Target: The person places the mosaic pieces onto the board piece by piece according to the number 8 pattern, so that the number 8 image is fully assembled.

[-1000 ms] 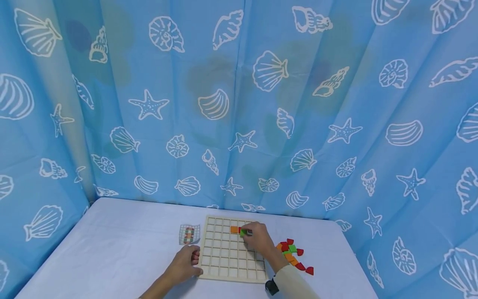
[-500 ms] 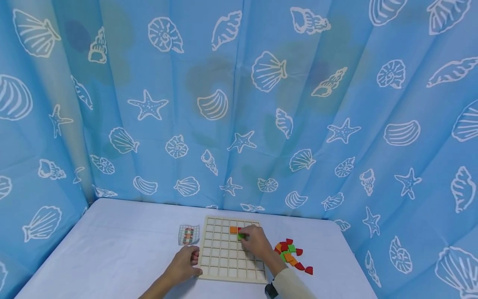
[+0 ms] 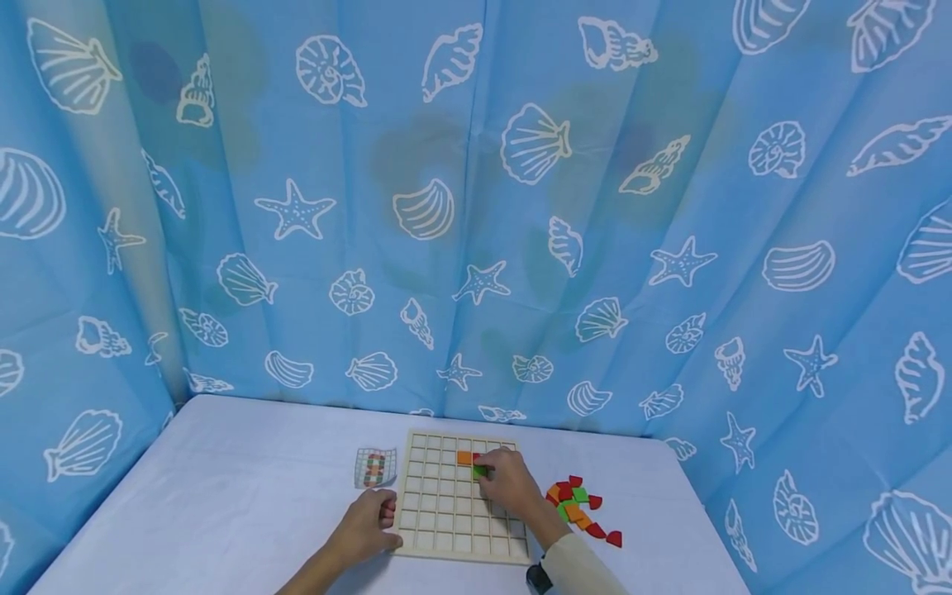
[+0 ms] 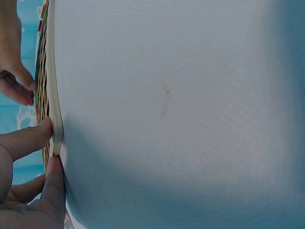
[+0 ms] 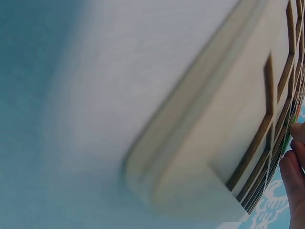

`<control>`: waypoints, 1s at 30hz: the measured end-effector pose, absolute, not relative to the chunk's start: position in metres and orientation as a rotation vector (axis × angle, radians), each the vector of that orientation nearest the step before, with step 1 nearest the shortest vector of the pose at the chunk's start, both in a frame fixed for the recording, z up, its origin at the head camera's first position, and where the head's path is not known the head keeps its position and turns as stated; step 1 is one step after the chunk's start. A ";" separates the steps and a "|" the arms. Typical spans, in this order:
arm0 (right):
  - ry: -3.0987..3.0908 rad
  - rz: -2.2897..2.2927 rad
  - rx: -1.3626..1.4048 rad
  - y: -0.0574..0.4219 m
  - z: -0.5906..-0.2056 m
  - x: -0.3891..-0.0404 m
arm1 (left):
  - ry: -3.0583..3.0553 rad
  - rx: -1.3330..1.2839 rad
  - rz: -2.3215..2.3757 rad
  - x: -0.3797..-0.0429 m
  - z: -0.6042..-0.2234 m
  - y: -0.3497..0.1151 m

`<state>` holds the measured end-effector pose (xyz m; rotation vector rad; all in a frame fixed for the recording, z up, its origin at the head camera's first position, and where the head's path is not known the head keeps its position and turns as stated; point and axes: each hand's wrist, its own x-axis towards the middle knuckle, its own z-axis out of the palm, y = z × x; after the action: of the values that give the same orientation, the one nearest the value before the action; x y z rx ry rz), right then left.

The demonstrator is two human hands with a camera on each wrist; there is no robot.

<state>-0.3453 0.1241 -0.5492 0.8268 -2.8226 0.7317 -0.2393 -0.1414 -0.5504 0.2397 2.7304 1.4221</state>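
A pale wooden grid board (image 3: 444, 521) lies on the table in front of me. My left hand (image 3: 363, 526) holds its near left corner; in the left wrist view the thumb and a finger (image 4: 53, 179) grip the edge. Over the upper right part of the grid, my right hand (image 3: 511, 479) pinches a green tile (image 3: 478, 473) at a cell. Just above that tile a red tile (image 3: 477, 457) shows, partly hidden by the fingers, with an orange tile (image 3: 464, 458) on its left. The right wrist view catches only some fingers (image 5: 291, 176) at its right edge.
Loose red, orange and green tiles form a pile (image 3: 573, 511) right of the board. A small pattern card (image 3: 375, 468) with a coloured grid lies left of it. A blue shell-print curtain (image 3: 476, 207) hangs behind the white-covered table (image 3: 245, 479).
My right hand has moved slightly down and left, bringing the green tile down into line under the red one. The left hand stays at the board's corner.
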 end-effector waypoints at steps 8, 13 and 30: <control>-2.853 0.754 0.799 0.123 -0.551 -0.346 | 2.711 0.234 1.435 -0.239 -0.552 -0.141; -2.871 0.790 0.782 0.123 -0.550 -0.346 | 2.719 0.253 1.444 -0.239 -0.554 -0.142; -2.968 0.824 0.493 0.212 -0.537 -0.346 | 2.731 0.290 1.462 -0.240 -0.555 -0.142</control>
<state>-0.3458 0.2125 -0.5374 0.4933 -2.9682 0.8238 -0.2404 -0.1422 -0.5548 0.2904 2.7311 1.4617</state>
